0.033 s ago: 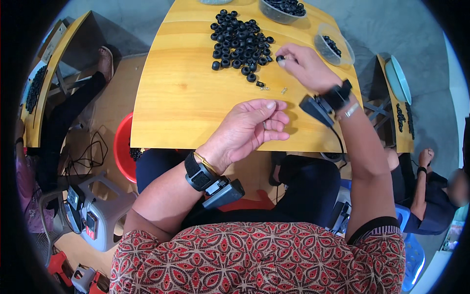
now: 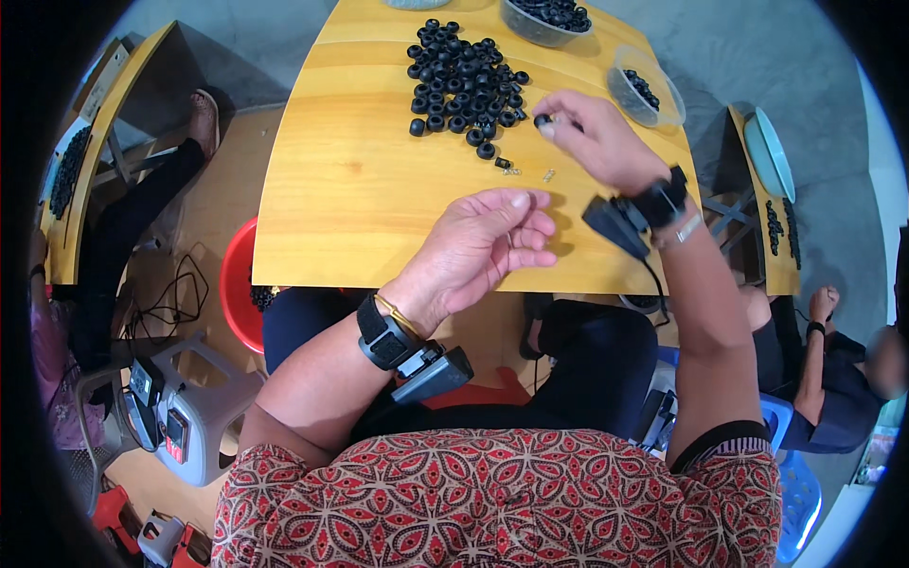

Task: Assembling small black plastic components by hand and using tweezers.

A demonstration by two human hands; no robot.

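Observation:
My right hand (image 2: 606,142) is over the right side of the yellow tabletop, closed in a pinch. A small round black piece (image 2: 543,120) shows at its thumb and fingertips. Nearer to me, my left hand (image 2: 488,241) is above the table's front part, palm turned inward. Its thumb presses toward the index finger and the other fingers curl; anything between them is hidden. Ahead lies a pile of black rounded pieces with holes (image 2: 459,80). At the pile's near end are one darker piece (image 2: 503,163) and tiny metallic bits (image 2: 549,175).
At the far right of the table (image 2: 331,218), a clear bowl (image 2: 540,33) and a clear tub (image 2: 625,95) hold black pieces. A red basin (image 2: 237,293) stands low on the left. Other people sit at tables on both sides. A cable hangs below my right wrist.
My right hand has shifted slightly toward me and to the right, with the black piece still at its fingertips. The left hand has barely moved.

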